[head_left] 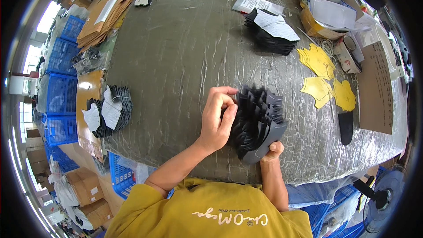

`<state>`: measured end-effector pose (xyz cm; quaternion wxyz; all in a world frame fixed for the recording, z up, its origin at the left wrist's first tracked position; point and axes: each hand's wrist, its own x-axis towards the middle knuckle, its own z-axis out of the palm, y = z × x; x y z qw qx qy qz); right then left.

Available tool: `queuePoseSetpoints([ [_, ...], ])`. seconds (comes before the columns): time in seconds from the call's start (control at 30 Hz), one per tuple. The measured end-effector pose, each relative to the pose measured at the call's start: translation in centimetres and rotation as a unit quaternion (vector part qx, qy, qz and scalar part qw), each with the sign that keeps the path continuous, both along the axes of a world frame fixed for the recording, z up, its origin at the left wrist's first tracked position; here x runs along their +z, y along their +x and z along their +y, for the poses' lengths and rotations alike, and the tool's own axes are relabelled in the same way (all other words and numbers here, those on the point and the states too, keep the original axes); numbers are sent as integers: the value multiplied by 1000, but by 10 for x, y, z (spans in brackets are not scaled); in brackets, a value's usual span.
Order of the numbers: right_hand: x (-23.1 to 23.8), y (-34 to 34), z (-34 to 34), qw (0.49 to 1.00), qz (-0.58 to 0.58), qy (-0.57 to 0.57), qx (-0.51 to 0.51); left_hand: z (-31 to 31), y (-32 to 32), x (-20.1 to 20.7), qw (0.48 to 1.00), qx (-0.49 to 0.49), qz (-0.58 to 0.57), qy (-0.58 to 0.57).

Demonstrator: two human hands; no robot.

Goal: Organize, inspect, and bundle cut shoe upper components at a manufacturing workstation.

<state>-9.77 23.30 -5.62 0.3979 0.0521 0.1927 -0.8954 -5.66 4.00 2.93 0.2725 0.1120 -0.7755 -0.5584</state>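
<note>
A thick stack of black, flat cut pieces (259, 121) is fanned out in front of me, its edges splayed toward the far side. My right hand (272, 152) grips the stack at its near right corner, thumb on top of the smooth grey-black outer piece. Just left of the stack is my left hand (218, 117), its fingers bent and the thumb apart from them, with nothing visible in it. The left fingertips are close to the fanned edges; whether they touch is unclear. Parts of the stack look blurred.
Bundled black pieces with white paper (273, 24) lie at the far right, and tied bundles (116, 108) at the left. Yellow cut pieces (319, 61), a black strip (346, 128) and a cardboard sheet (376, 92) lie right. Blue crates (61, 86) stand beyond the left edge.
</note>
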Motion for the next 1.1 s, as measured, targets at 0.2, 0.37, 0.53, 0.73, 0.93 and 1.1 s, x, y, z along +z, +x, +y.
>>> queuePoseSetpoints([
  [0.2,10,-27,11,933,281,224,-3,-16,-2,-21,975,-48,-114,183],
  [0.37,37,-38,-6,695,604,382,85,-10,-6,-72,938,-52,-45,339],
  [0.53,39,-35,-2,693,589,405,97,-16,9,-87,960,-52,-73,266],
  [0.73,55,-32,-13,637,652,397,103,-11,33,-100,957,-96,-61,268],
  [0.93,56,-29,-2,616,661,411,123,2,37,-100,961,-112,-86,237],
  [1.1,75,-32,-8,548,696,436,156,7,45,-115,922,-64,-75,373],
])
